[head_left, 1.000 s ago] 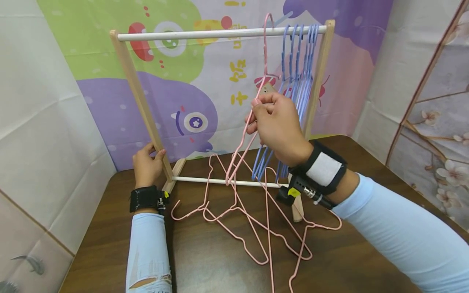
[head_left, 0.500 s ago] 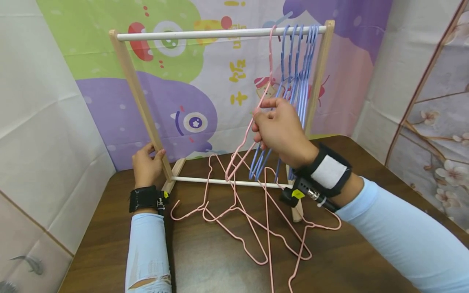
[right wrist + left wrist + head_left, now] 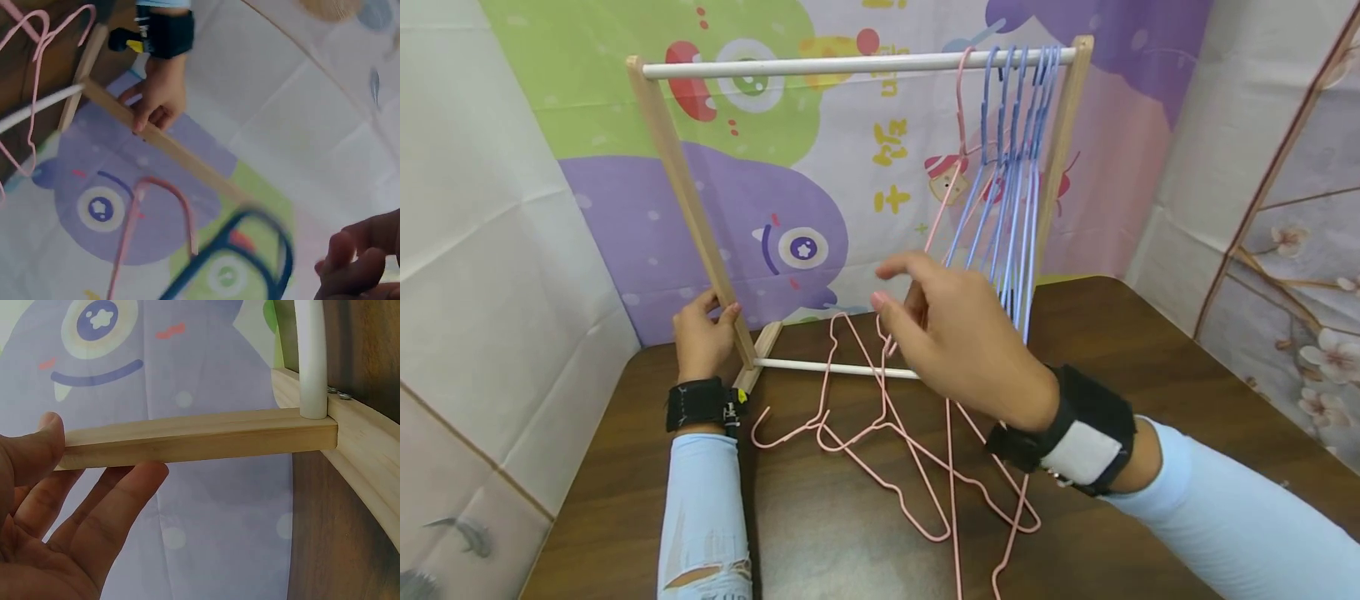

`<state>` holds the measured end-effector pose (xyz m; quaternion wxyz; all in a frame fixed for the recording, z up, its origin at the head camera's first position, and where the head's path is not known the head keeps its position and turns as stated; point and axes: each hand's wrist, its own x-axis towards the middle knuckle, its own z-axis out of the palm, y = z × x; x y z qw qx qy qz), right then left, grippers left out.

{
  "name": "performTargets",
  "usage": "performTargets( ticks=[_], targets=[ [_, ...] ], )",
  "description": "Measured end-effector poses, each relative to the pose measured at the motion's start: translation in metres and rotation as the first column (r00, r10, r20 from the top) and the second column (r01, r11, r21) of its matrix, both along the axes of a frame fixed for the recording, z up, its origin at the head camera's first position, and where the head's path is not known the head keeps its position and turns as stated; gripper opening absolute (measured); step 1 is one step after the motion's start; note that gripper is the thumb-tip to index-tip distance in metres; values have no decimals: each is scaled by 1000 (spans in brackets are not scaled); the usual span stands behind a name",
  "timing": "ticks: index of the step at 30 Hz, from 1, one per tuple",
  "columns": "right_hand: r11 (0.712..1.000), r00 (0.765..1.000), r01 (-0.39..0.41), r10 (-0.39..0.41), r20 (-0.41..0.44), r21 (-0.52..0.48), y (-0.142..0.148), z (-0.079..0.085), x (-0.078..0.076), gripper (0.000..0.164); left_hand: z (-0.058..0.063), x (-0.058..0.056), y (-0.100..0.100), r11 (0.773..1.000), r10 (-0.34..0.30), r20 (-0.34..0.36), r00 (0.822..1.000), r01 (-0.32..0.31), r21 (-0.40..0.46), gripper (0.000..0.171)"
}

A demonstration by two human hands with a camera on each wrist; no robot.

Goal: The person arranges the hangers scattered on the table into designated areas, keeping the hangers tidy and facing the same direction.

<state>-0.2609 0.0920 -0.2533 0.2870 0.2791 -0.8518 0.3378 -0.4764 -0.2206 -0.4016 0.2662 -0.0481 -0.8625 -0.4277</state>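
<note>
On the clothes rack's left wooden post (image 3: 687, 200), low down, my left hand (image 3: 702, 337) holds on, thumb on one side and fingers on the other. The left wrist view shows this grip near the white lower bar (image 3: 312, 362). A pink hanger (image 3: 960, 108) hangs from the top rail (image 3: 820, 66), just left of several blue hangers (image 3: 985, 108). My right hand (image 3: 962, 333) is in front of the hangers' lower part, thumb and fingers apart, holding nothing, and hides part of them. Several pink hangers (image 3: 825, 383) lie overlapping on the table.
The brown table (image 3: 820, 542) meets a cartoon-printed backdrop (image 3: 715, 192) behind the rack. Walls stand close at left (image 3: 475, 250) and right (image 3: 1292, 333). The rack's right post (image 3: 1067, 125) is beside the blue hangers.
My right hand lowered the pink hanger's hook onto the top rail, then let go and moved down toward me. The left hand has stayed on the post.
</note>
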Motion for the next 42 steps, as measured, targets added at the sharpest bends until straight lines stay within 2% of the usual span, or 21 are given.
performTargets(
  ticks=[2,5,8,10,14,16,17,19,21,24,26,29,31,33,39,42],
  targets=[
    [998,998,-45,47,-43,46,-3,-7,11,14,0,-1,1,1000,0,-1,1000,0,-3,28],
    [990,992,-119,121,-23,76,-6,-16,27,8,0,-1,1,1000,2,-1,1000,-2,-5,28],
    [973,979,-203,203,10,108,-7,-25,35,7,0,-2,1,1000,-1,-2,1000,1,-8,28],
    [948,961,-275,275,25,157,-6,-32,35,7,0,-2,1,1000,-1,-4,1000,1,-9,29],
    [865,903,-429,418,99,262,1,-50,31,10,-1,-2,1,1000,2,-11,1000,-3,-12,28],
    [836,884,-467,443,148,288,6,-61,29,12,-1,-1,1,1000,3,-15,1000,-3,-12,28],
    [831,884,-468,436,172,300,8,-67,27,13,-1,-1,1,1000,4,-18,1000,-4,-12,27],
    [834,896,-442,392,208,332,14,-79,23,15,-1,0,0,1000,4,-21,1000,-4,-9,27],
    [854,917,-384,308,254,351,23,-92,18,21,-1,0,0,1000,3,-25,1000,-4,-13,27],
    [891,942,-239,116,315,387,41,-112,9,35,0,-1,0,1000,3,-20,1000,-3,-16,27],
    [903,932,-121,-39,360,412,54,-123,6,43,0,-1,0,1000,1,-15,1000,-2,-16,27],
    [890,874,35,-248,417,455,72,-135,1,46,0,-2,0,1000,-1,-8,1000,1,-12,29],
    [865,824,98,-348,448,492,82,-142,-3,45,-1,-2,0,1000,-2,-6,1000,1,-11,29],
    [839,784,131,-414,463,529,90,-147,-7,42,-1,-3,0,1000,-1,-2,1000,1,-11,30],
    [759,670,115,-535,514,641,104,-161,-10,34,0,-2,-1,1000,-4,6,1000,4,-3,30],
    [734,633,80,-560,534,674,109,-166,-8,33,0,-1,-1,1000,-7,8,1000,7,1,31]
  ],
)
